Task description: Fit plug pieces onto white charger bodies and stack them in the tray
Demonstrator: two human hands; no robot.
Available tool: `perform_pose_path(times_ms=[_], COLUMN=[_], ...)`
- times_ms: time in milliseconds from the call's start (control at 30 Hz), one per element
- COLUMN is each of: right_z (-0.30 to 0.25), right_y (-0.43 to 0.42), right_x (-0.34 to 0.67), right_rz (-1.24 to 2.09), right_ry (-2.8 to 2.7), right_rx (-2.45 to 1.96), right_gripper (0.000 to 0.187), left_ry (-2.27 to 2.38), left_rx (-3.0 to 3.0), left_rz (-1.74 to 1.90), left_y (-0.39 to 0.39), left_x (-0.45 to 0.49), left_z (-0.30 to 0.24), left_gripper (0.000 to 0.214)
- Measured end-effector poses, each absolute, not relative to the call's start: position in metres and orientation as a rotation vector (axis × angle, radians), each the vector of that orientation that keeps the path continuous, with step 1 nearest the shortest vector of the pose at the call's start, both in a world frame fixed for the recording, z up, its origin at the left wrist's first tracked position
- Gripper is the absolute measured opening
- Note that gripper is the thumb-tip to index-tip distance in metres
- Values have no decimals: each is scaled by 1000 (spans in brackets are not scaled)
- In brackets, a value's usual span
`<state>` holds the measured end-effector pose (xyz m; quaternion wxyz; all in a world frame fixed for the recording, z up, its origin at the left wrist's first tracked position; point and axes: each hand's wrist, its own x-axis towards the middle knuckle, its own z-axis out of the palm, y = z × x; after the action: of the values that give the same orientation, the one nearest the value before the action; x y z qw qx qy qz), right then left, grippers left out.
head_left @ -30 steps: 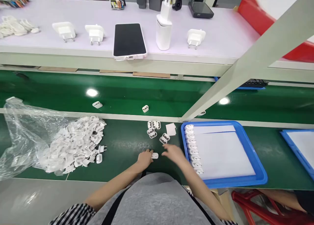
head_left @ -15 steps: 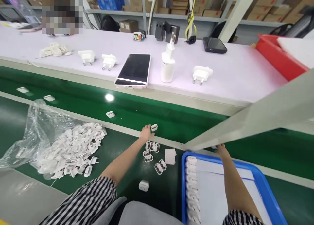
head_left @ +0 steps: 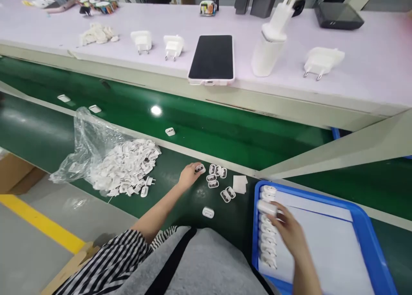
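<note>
My left hand [head_left: 188, 177] is closed on a small white oval charger housing [head_left: 200, 168], whose open end shows dark parts inside. Beside it, several similar housings [head_left: 212, 178] stand on the green work surface with open ends up. My right hand [head_left: 289, 229] grips a white charger body [head_left: 266, 208], slightly blurred, above the left side of a blue tray [head_left: 375, 247]. A column of white charger pieces [head_left: 268, 239] lines the tray's left edge on a white sheet. Nearer my body lies a single white charger piece [head_left: 208, 212].
At left, white plug parts [head_left: 125, 168] spill from a clear plastic bag [head_left: 88, 136]. Several housings, one [head_left: 170, 132] nearest, lie along the green belt. A slanted post [head_left: 337, 147] rises behind the tray. On the shelf stand a phone [head_left: 212, 59] and plugs [head_left: 322, 62].
My left hand has drawn a housing off the green belt to the near work surface. My right hand has come back from behind the post to above the tray. The view has tilted down.
</note>
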<state>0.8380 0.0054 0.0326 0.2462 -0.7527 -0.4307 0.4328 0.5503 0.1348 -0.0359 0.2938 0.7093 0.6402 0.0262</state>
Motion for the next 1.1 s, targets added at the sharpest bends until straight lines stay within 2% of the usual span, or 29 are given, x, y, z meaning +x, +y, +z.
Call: perform_pose_path(times_ms=[100, 200, 333, 500, 600, 733, 833, 933, 1100], right_z=[5, -25, -48, -61, -61, -50, -35, -22, -13], right_y=[4, 12, 21, 25, 25, 24, 23, 23, 22], right_x=[764, 714, 688, 684, 685, 688, 686, 677, 670], right_rz=[1281, 1306, 1308, 1368, 1462, 1399, 1270, 1407, 1647], right_ry=[-1558, -1866, -2114, -2095, -1999, -1815, -1605, -1384, -1285], right_rx=[-1925, -1979, -2013, -1895, -1869, -1991, -1978, -1803, -1473], right_gripper=[30, 30, 30, 32, 33, 33, 32, 37, 46], left_ry=[1643, 1553, 1424, 2230, 2370, 2236, 2088, 1677, 1169], left_rx=[1851, 1819, 1839, 1507, 1345, 1360, 1340, 1136, 833], left_rz=[-26, -92, -174, -275, -310, -306, -48, 245, 291], left_y=[76, 40, 38, 66, 82, 97, 99, 89, 67], left_x=[531, 533, 518, 437, 392, 375, 400, 452, 529], left_z=[-44, -53, -49, -39, -43, -43, -32, -18, -3], left_gripper=[28, 31, 55, 44, 38, 29, 32, 30, 22])
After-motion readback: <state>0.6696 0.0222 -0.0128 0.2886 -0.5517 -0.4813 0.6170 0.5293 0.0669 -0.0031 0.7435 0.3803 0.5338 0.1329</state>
